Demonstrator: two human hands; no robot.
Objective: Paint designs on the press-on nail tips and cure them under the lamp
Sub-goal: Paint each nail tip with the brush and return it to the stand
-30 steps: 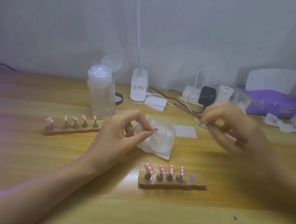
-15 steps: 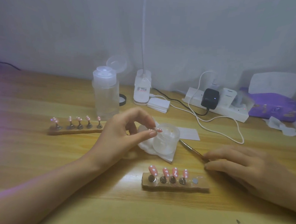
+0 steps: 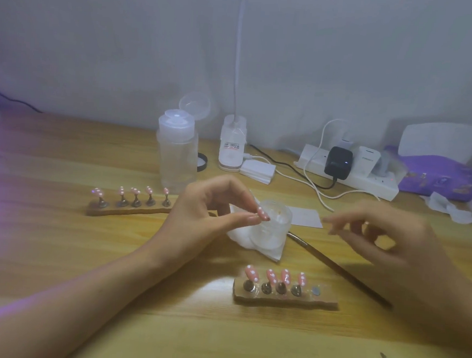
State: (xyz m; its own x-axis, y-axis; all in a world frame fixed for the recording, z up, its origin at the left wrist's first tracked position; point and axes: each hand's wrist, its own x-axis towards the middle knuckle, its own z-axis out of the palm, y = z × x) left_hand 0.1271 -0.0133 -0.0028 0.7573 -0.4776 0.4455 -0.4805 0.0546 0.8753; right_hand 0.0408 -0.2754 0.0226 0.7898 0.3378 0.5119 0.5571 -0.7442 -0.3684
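Observation:
My left hand pinches a pink nail tip with white dots between thumb and forefinger, above a small clear jar on a white wipe. My right hand hovers to the right, fingers loosely curled and blurred, holding nothing. A thin brush lies on the table below it. The near wooden holder carries several dotted pink tips and one bare magnet. A second holder with several tips sits at the left.
A clear pump bottle with its lid flipped up stands behind. A white lamp base, a small white box, a power strip with chargers and cables, and a purple wipe pack line the back.
My right hand has let go of the brush, which now lies on the table, and has risen towards the nail tip. My left hand keeps pinching the tip.

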